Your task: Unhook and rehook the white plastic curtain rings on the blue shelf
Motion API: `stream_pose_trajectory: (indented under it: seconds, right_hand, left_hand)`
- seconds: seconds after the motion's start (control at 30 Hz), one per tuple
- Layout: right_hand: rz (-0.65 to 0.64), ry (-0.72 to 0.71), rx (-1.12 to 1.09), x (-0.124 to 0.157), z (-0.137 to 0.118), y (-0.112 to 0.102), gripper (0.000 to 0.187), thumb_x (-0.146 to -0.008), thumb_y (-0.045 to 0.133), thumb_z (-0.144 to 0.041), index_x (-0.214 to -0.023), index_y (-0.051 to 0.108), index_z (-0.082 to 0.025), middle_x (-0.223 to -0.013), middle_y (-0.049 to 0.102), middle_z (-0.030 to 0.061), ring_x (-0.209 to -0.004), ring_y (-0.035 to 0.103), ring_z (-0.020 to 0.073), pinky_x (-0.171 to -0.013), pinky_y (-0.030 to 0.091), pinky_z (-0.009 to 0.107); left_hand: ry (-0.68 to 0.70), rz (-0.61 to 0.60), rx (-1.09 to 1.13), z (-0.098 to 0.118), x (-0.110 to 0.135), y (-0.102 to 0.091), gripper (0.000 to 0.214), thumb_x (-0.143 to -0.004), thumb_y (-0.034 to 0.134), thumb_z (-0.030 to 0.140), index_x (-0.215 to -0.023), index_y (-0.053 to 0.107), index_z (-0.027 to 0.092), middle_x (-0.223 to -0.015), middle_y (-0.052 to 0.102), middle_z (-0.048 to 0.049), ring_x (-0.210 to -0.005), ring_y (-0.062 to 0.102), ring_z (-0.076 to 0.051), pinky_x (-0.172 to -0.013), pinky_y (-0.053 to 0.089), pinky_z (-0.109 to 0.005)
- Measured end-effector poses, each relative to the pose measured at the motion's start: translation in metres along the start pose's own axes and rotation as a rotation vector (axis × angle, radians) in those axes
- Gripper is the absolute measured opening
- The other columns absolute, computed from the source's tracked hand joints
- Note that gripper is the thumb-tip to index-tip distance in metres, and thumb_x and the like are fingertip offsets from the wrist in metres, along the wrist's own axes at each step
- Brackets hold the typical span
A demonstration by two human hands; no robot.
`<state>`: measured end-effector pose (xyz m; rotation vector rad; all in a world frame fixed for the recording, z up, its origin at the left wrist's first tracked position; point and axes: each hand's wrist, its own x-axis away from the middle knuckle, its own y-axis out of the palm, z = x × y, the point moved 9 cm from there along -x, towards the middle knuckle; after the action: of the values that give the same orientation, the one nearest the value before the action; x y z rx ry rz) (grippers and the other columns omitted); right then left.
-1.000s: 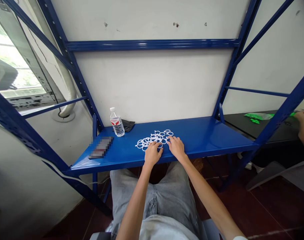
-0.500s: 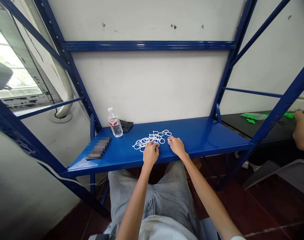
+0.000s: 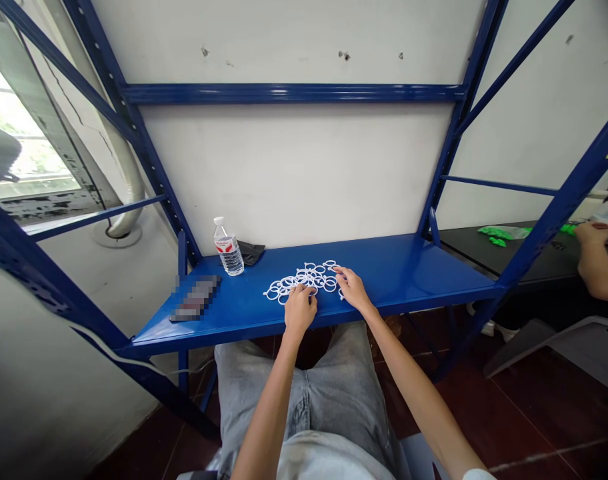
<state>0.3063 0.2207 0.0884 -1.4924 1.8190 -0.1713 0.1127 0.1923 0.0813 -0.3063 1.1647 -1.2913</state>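
A loose cluster of white plastic rings (image 3: 304,281) lies tangled on the blue steel shelf (image 3: 409,267). My left hand (image 3: 300,309) rests on the cluster's near edge, its fingers curled over the rings. My right hand (image 3: 353,289) lies at the cluster's right side, with its fingertips on or just beside the rings. Neither hand visibly lifts a ring. The rings under my fingers are hidden.
A water bottle (image 3: 229,256) and a black pouch (image 3: 251,253) stand at the shelf's back left. A pixelated phone (image 3: 195,298) lies at the left. Blue uprights (image 3: 549,227) flank the shelf. A co-worker's hand (image 3: 593,233) is beyond, near green pieces (image 3: 501,233).
My right hand has shifted slightly along the cluster's right side. The whole view has drifted a little. The co-worker's hand has moved left.
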Motion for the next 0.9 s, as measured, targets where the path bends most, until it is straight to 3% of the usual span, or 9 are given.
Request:
stream_pose_trajectory:
  seconds: [0.17,0.3,0.4,0.57,0.77,0.9]
  right_hand:
    - [-0.141,-0.023,0.075,-0.001,-0.002,-0.011,0.06,-0.088,0.043,-0.003,-0.134,0.073,-0.026,-0.133,0.072,0.0067,-0.114,0.069,0.0205,-0.099,0.055,0.033]
    - [-0.339,-0.045,0.199,0.006,-0.001,-0.013,0.055,-0.083,0.054,-0.003,-0.126,0.078,-0.028,-0.131,0.074,0.0054,-0.111,0.069,0.0232,-0.097,0.053,0.032]
    - [-0.393,-0.046,0.269,0.009,-0.003,-0.013,0.049,-0.082,0.057,-0.006,-0.119,0.081,-0.028,-0.121,0.077,0.0042,-0.105,0.07,0.0229,-0.091,0.051,0.029]
    - [-0.393,0.0,0.328,0.012,-0.007,-0.007,0.047,-0.087,0.055,-0.009,-0.123,0.079,-0.027,-0.091,0.076,0.0014,-0.086,0.068,0.0191,-0.075,0.045,0.024]
    - [-0.17,-0.053,0.41,0.01,-0.014,-0.002,0.043,-0.095,0.058,-0.019,-0.135,0.072,-0.025,-0.128,0.07,0.0093,-0.112,0.065,0.0245,-0.089,0.049,0.029]
    - [-0.184,-0.14,0.477,0.012,-0.02,0.011,0.037,-0.102,0.056,-0.023,-0.135,0.073,-0.025,-0.142,0.066,0.0089,-0.122,0.06,0.0277,-0.103,0.048,0.038]
  left_hand:
    - [0.001,0.004,-0.002,-0.001,0.0,0.0,0.027,-0.098,0.056,0.019,-0.11,0.079,0.024,-0.117,0.072,-0.0125,-0.116,0.061,-0.032,-0.09,0.055,-0.041]
    - [0.006,0.007,0.002,0.0,0.0,0.001,0.027,-0.099,0.055,0.02,-0.111,0.079,0.024,-0.117,0.072,-0.0121,-0.115,0.062,-0.032,-0.09,0.056,-0.041]
    - [0.004,0.009,0.001,-0.001,0.0,0.002,0.027,-0.099,0.055,0.02,-0.111,0.079,0.024,-0.118,0.072,-0.0121,-0.116,0.061,-0.032,-0.091,0.056,-0.041]
    - [-0.004,-0.003,-0.004,-0.002,0.0,0.003,0.027,-0.098,0.055,0.02,-0.112,0.079,0.023,-0.118,0.072,-0.012,-0.117,0.061,-0.033,-0.089,0.056,-0.04]
    - [-0.005,-0.004,0.001,-0.003,0.0,0.003,0.028,-0.099,0.054,0.02,-0.113,0.079,0.024,-0.118,0.071,-0.0123,-0.116,0.061,-0.032,-0.089,0.056,-0.041]
    - [0.001,-0.003,-0.003,-0.002,0.0,0.003,0.028,-0.099,0.055,0.02,-0.113,0.079,0.024,-0.118,0.071,-0.0124,-0.116,0.061,-0.032,-0.089,0.056,-0.04]
